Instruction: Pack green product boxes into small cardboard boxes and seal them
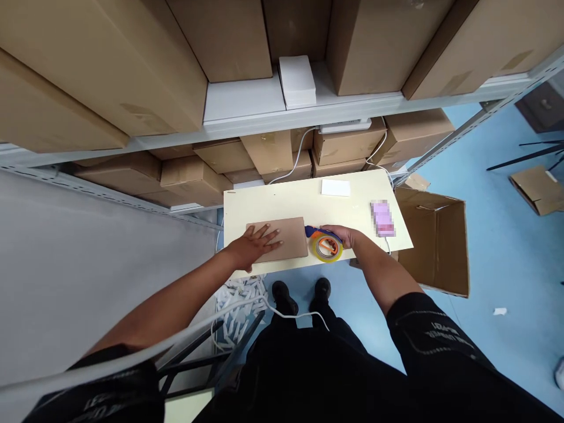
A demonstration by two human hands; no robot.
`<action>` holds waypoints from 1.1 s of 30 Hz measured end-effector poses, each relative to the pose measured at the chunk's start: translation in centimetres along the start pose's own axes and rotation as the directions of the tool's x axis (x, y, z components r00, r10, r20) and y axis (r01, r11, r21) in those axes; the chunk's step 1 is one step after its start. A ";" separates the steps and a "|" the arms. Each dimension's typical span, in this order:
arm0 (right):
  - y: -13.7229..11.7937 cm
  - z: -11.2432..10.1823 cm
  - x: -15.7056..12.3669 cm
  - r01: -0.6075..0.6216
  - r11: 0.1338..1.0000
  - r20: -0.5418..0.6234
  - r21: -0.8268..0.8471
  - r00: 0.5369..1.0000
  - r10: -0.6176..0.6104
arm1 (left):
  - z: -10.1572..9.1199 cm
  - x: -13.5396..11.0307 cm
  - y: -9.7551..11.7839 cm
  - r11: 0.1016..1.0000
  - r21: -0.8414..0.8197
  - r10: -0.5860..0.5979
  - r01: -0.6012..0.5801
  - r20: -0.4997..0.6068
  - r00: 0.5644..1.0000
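Observation:
A flat brown cardboard box (291, 238) lies on the pale yellow table (291, 205). My left hand (253, 247) rests on the left part of its top, fingers spread. At the box's right end, my right hand (341, 235) is wrapped round a tape dispenser (328, 245) with a blue and orange body and a yellow-rimmed roll of tape. The dispenser's front end is at the right edge of the box; whether it touches cannot be made out. Part of the right hand's grip is hidden behind the dispenser.
A small white box or pad (335, 187) and a blurred purple object (383, 218) lie on the table. An open carton (440, 247) stands to the right. Shelves of brown boxes (238, 41) rise behind. A white cable (282, 315) crosses in front of me, above paper scraps (240, 305).

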State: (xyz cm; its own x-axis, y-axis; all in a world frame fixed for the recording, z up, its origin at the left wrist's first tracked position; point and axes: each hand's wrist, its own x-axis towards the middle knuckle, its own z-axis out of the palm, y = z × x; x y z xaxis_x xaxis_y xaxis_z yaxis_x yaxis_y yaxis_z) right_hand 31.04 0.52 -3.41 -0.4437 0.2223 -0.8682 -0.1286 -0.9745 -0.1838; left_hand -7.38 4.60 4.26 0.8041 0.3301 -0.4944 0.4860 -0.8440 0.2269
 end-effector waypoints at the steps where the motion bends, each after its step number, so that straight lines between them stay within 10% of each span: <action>1: -0.4 -0.1 0.0 -0.012 1.000 0.013 -0.019 1.000 0.012 | -0.2 0.1 -0.4 1.000 -0.005 0.023 -0.023 0.025 0.999; 12: -0.3 -0.4 0.1 0.089 0.994 -0.019 0.057 0.996 -0.088 | 0.9 -0.5 -1.3 0.999 0.052 0.019 -0.015 -0.059 0.998; 18: 5.9 -1.6 -1.9 0.193 0.972 -0.138 0.131 0.975 -0.175 | 1.2 0.3 1.4 0.989 0.013 -0.145 0.148 -0.114 0.983; 26: 18.2 4.9 0.9 0.161 0.899 -0.078 0.407 0.987 -0.141 | 0.6 4.2 7.6 0.831 -0.164 -0.556 0.531 -0.217 0.803; 30: 21.0 8.2 2.5 0.129 0.861 -0.024 0.492 0.991 -0.135 | -0.6 7.0 9.1 0.715 -0.233 -0.698 0.660 -0.173 0.695; 33: 20.8 9.8 3.4 0.158 0.864 -0.051 0.477 0.987 -0.152 | -1.1 8.4 9.8 0.701 -0.258 -0.705 0.665 -0.108 0.701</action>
State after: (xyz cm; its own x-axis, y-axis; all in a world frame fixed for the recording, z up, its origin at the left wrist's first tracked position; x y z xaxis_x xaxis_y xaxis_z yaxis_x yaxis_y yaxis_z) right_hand 18.13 -18.72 -5.69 -0.3734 0.3664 -0.8522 -0.6045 -0.7929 -0.0761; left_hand 4.49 -0.45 3.23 0.2581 0.8718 -0.4164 0.9637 -0.2628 0.0472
